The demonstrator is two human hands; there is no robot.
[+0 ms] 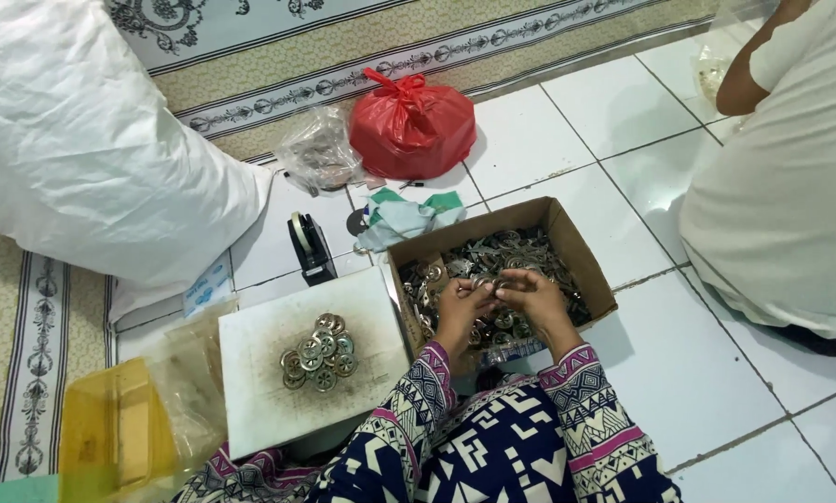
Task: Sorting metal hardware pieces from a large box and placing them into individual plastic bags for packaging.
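1. Taking the cardboard box (581,253) on the white tiled floor (706,373) as the landmark: far to its left, a large white sack (82,140) lies partly on a patterned mat (27,373).
2. Down left of the box, at the bottom edge of the view, is a yellow plastic bag (110,428) with clear plastic over it.
3. Just left of the box, touching its side, lies a white board (269,391), smudged dark in the middle, with a small heap of round metal discs (320,351) on it.
4. Behind the board, up left of the box, stands a black tape dispenser (311,247).
5. Behind the box lie a clear plastic bag (320,154), a knotted red plastic bag (410,126) and some crumpled green and white cloth (404,216).
6. The box itself is open and filled with loose metal parts (502,256).
7. The left hand (462,307) is over the box's near half, fingers curled in to meet the right hand.
8. A small metal piece (489,281) is pinched between the fingertips of both hands, just above the parts in the box.
9. The right hand (534,298) is closed on that same piece, knuckles touching the left hand's.
10. Right of the box, well apart, sits another person in a white shirt (790,186).
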